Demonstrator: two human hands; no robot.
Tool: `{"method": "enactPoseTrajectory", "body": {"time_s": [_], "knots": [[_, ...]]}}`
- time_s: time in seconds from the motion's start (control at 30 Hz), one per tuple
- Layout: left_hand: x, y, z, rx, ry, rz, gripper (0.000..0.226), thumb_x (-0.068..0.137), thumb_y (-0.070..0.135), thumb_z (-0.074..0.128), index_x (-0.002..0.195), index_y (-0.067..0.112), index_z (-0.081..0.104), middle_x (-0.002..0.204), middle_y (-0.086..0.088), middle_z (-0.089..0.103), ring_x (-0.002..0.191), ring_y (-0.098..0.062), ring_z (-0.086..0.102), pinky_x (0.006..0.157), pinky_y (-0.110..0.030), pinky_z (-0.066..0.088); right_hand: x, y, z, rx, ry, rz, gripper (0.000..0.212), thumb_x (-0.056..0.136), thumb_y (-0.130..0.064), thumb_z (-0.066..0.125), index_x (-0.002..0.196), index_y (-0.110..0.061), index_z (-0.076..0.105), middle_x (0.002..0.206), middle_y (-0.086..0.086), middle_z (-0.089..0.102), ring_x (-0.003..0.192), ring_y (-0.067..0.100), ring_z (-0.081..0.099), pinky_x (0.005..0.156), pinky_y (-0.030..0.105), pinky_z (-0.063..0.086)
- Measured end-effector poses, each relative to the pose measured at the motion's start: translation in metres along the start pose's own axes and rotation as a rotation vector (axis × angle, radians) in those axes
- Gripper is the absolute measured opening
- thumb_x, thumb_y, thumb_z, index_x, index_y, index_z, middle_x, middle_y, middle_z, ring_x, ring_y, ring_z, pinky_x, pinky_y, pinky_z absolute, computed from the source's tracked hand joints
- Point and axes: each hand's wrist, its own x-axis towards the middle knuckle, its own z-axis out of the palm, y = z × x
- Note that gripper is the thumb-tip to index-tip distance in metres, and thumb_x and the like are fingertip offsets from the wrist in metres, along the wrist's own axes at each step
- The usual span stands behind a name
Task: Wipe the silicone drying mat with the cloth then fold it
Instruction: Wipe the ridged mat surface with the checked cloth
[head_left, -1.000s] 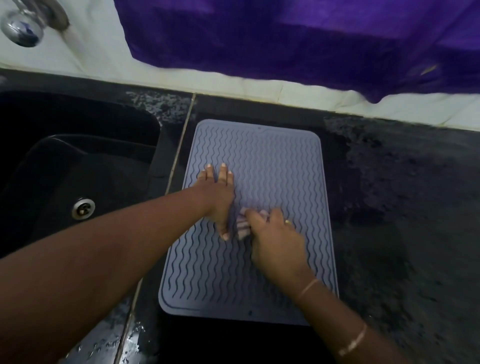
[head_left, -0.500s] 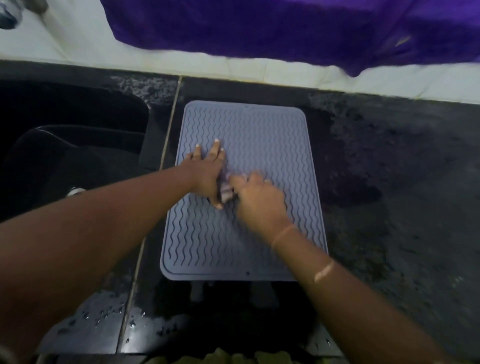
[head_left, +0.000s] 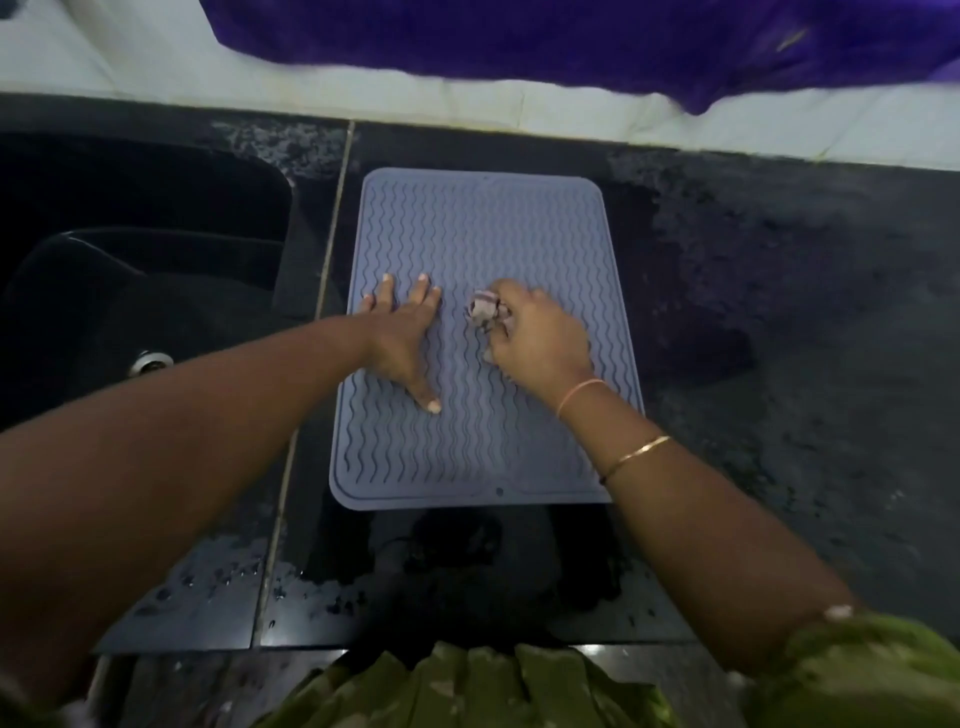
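Counter (head_left: 779, 322), dark speckled stone, wet patches toward its front edge. Silicone drying mat (head_left: 483, 228) lies flat on it, grey-blue with wavy ridges, left long side just beside the sink (head_left: 130, 270), near short side set back from the counter's front edge.

Small dot near the middle of the mat's near border; too small to tell whether it carries any marking.

Left hand (head_left: 402, 338): palm down on the mat's left half, fingers straight and spread wide, thumb splayed toward the person.

Right hand (head_left: 540, 340): fingers curled tight round a bunched cloth (head_left: 485, 309), pressing it onto the mat near its middle. Only a pale, striped wad shows past the knuckles; the rest is buried in the fist. Thin bangles (head_left: 636, 451) on that forearm.

Sink basin mostly lost in shadow; a metal drain (head_left: 150, 361) peeks out beside the left forearm. Purple fabric (head_left: 519, 41) hangs over the pale wall behind, cut off by the top edge. Green garment (head_left: 467, 686) at the bottom edge, blurred.
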Motion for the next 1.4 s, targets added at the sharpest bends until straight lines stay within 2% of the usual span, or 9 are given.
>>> {"method": "enactPoseTrajectory", "body": {"time_s": [0.1, 0.23, 0.33, 0.57, 0.67, 0.8, 0.9, 1.2, 1.4], "knots": [[0.002, 0.003, 0.001, 0.009, 0.013, -0.021, 0.15, 0.05, 0.061, 0.082, 0.145, 0.023, -0.027, 0.151, 0.005, -0.037, 0.137, -0.03, -0.035, 0.114, -0.047, -0.012, -0.027, -0.01, 0.003, -0.02, 0.027, 0.027, 0.04, 0.087, -0.025, 0.051, 0.126, -0.026, 0.047, 0.114, 0.013, 0.054, 0.097, 0.033, 0.057, 0.07, 0.037, 0.047], [0.002, 0.005, 0.003, 0.019, 0.036, -0.039, 0.148, 0.052, 0.058, 0.083, 0.146, 0.021, -0.025, 0.153, 0.002, -0.034, 0.138, -0.032, -0.032, 0.114, -0.047, -0.012, -0.122, -0.028, 0.008, -0.18, 0.013, -0.126, 0.038, 0.082, -0.021, 0.057, 0.12, -0.022, 0.053, 0.095, 0.012, 0.054, 0.07, 0.03, 0.059, 0.05, 0.033, 0.047], [0.002, 0.008, 0.002, 0.013, 0.037, -0.052, 0.148, 0.052, 0.055, 0.085, 0.147, 0.02, -0.024, 0.153, 0.002, -0.033, 0.139, -0.032, -0.031, 0.114, -0.049, -0.011, -0.147, -0.023, 0.007, -0.141, -0.031, -0.103, 0.04, 0.076, -0.021, 0.064, 0.115, -0.022, 0.055, 0.087, 0.011, 0.055, 0.061, 0.028, 0.058, 0.044, 0.031, 0.047], [0.001, 0.015, -0.002, 0.073, 0.026, -0.095, 0.149, 0.052, 0.056, 0.084, 0.147, 0.018, -0.024, 0.153, 0.001, -0.033, 0.139, -0.034, -0.029, 0.115, -0.052, -0.004, -0.035, -0.004, 0.0, -0.052, -0.01, -0.042, 0.032, 0.085, -0.026, 0.053, 0.117, -0.021, 0.051, 0.106, 0.013, 0.057, 0.092, 0.033, 0.058, 0.062, 0.032, 0.041], [0.003, 0.015, -0.002, 0.075, 0.022, -0.101, 0.15, 0.051, 0.058, 0.084, 0.147, 0.019, -0.024, 0.153, 0.002, -0.033, 0.139, -0.033, -0.029, 0.115, -0.052, -0.003, -0.031, -0.012, 0.003, -0.036, 0.03, 0.027, 0.031, 0.087, -0.024, 0.051, 0.117, -0.019, 0.049, 0.106, 0.015, 0.056, 0.09, 0.034, 0.058, 0.061, 0.031, 0.038], [0.003, 0.013, 0.0, 0.067, 0.038, -0.09, 0.146, 0.055, 0.053, 0.085, 0.147, 0.018, -0.023, 0.154, 0.001, -0.032, 0.14, -0.034, -0.028, 0.115, -0.051, -0.003, -0.11, -0.028, 0.014, -0.108, 0.042, -0.111, 0.037, 0.081, -0.022, 0.056, 0.117, -0.021, 0.052, 0.096, 0.014, 0.054, 0.074, 0.033, 0.059, 0.053, 0.035, 0.046], [0.001, 0.014, -0.001, 0.076, 0.019, -0.098, 0.147, 0.054, 0.055, 0.084, 0.147, 0.017, -0.024, 0.153, 0.001, -0.032, 0.14, -0.033, -0.028, 0.116, -0.052, -0.004, -0.143, -0.027, 0.015, -0.11, -0.01, -0.064, 0.036, 0.08, -0.025, 0.058, 0.116, -0.023, 0.052, 0.092, 0.011, 0.053, 0.069, 0.03, 0.059, 0.051, 0.034, 0.048], [-0.007, 0.038, -0.01, 0.22, -0.024, -0.194, 0.143, 0.061, 0.051, 0.082, 0.146, 0.01, -0.024, 0.155, -0.005, -0.029, 0.143, -0.037, -0.02, 0.118, -0.053, 0.006, -0.017, -0.015, 0.004, -0.039, 0.066, 0.074, 0.03, 0.085, -0.027, 0.052, 0.113, -0.017, 0.049, 0.106, 0.016, 0.056, 0.093, 0.036, 0.058, 0.062, 0.033, 0.037], [-0.011, 0.043, -0.011, 0.284, -0.045, -0.181, 0.14, 0.063, 0.052, 0.08, 0.147, 0.007, -0.022, 0.155, -0.011, -0.027, 0.142, -0.041, -0.018, 0.117, -0.054, 0.007, -0.038, -0.02, 0.014, -0.073, 0.075, 0.064, 0.033, 0.086, -0.024, 0.054, 0.117, -0.016, 0.048, 0.104, 0.019, 0.054, 0.088, 0.038, 0.058, 0.059, 0.032, 0.035]]}}
